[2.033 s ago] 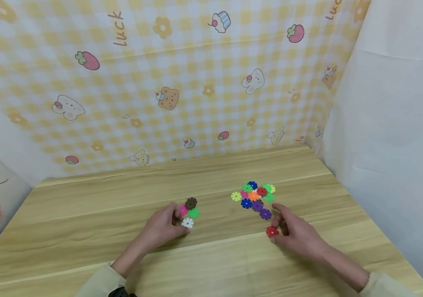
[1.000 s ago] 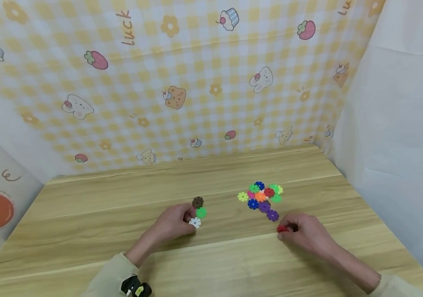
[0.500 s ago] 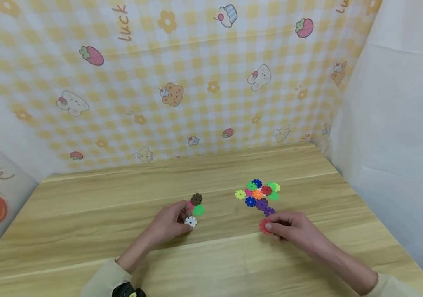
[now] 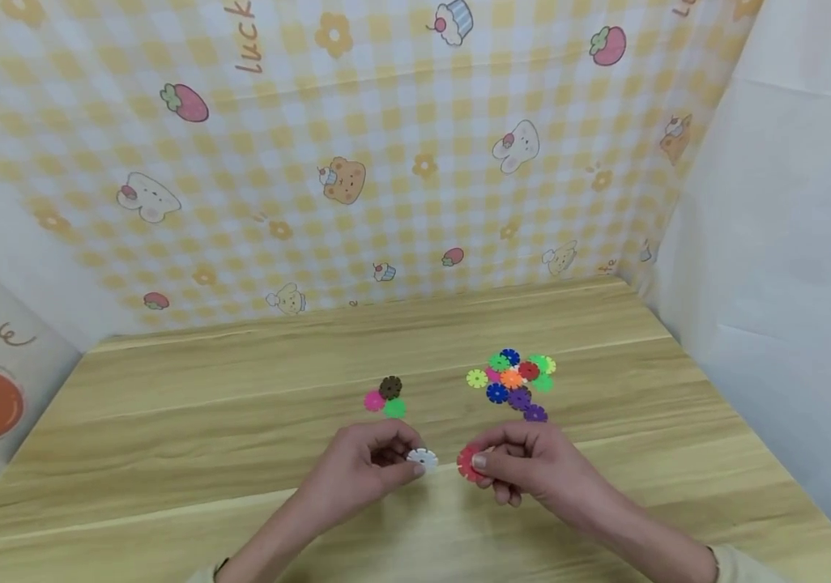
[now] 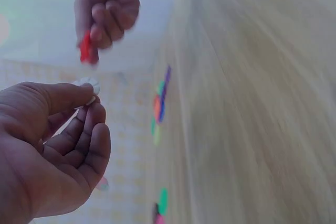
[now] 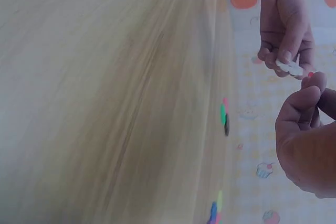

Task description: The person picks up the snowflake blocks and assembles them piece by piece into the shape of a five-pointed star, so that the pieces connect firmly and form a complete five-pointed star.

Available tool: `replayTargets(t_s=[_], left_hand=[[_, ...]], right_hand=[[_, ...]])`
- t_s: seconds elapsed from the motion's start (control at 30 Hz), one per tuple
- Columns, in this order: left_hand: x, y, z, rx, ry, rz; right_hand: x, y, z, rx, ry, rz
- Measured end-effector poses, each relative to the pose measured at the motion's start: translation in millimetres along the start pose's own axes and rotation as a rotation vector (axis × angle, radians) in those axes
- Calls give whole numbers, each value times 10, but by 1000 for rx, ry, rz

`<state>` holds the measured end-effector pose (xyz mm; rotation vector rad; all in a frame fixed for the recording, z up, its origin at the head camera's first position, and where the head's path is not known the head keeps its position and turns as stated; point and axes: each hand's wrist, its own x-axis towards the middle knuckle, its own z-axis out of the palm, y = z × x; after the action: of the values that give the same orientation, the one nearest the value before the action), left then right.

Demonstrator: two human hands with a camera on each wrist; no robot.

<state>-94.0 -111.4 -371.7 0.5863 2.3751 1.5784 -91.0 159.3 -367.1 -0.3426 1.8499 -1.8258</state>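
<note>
Between thumb and fingers, my left hand (image 4: 364,465) pinches a white notched plastic disc (image 4: 423,460), raised above the table. Facing it, my right hand (image 4: 532,465) pinches a red notched disc (image 4: 469,464) by its edge. A small gap separates the two discs in the head view. In the left wrist view the white disc (image 5: 88,85) sits at the thumb tip, with the red disc (image 5: 85,47) beyond it. From the right wrist, the white disc (image 6: 290,67) shows plainly, while the red one is mostly hidden by fingers.
Brown (image 4: 389,387), pink (image 4: 374,401) and green (image 4: 394,408) discs lie together on the wooden table (image 4: 240,421), left of centre. Farther right is a cluster of several coloured discs, with an orange one (image 4: 511,378) amid it. A checked cloth (image 4: 240,186) hangs behind.
My right hand has picked the red disc off the table and carried it left. My left hand has lifted the white disc away from the small group and moved right, towards the other hand.
</note>
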Motion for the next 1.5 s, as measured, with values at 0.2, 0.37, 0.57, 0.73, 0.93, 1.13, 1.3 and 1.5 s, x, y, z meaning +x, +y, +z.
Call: replayTargets(t_s=[0.2,0.37,0.57,0.73,0.93,1.13,1.3,1.5], left_hand=[[-23,151,98,14,-46,148],[-7,176,157,85,-26,197],[-23,205,194,159,54,235],[-66,208,189,217,111,292],[-116,167,159,273,102,364],[-95,147,140,290,72,369],[-76,120,141,272,61,328],[-99,0,133,192,17,239]], right_hand=[[0,-27,86,-13,-16,-38],[-12,1,116,-18,6,-44],[-22,-10,201,63,81,-30],[-15,-9,278,81,83,-67],[25,18,336,95,78,5],[66,31,366,110,94,54],[97,48,357,112,105,82],[133,151,369,143,86,119]])
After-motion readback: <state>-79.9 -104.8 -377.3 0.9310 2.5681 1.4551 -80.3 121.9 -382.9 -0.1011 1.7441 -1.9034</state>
